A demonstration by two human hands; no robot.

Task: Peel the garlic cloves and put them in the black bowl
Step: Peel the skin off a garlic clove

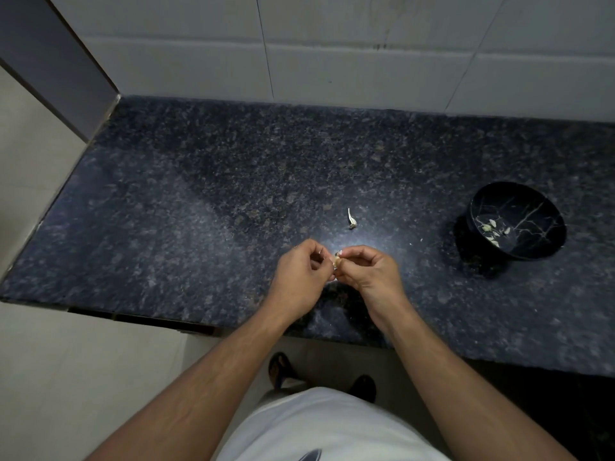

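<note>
While both hands meet above the near part of the counter, the left hand has its fingers curled inward, thumb and forefinger closing on a small garlic clove held between the two hands. From the other side the right hand pinches the same clove with curled fingertips, so the clove sits right where the two sets of fingertips come together. It looks pale with a tan patch of skin; how much skin is still on it is too small to tell. Both forearms reach forward from the bottom of the view, bare, over a white garment.

Just beyond the hands, on the dark speckled countertop, lies a pale stem piece of garlic, thin at the top and knobbly at its lower end, apart from the fingers. A tiny pale fragment lies on the stone further right, between the hands and the bowl.

Well to the right stands the black bowl, dark with light veined lines inside, seeming to sit tilted toward the camera. Several pale peeled cloves lie in its bottom, clustered on the left side of the inner surface.

Behind the countertop runs a wall of large white tiles, and at the left a grey panel meets the counter's corner
</note>
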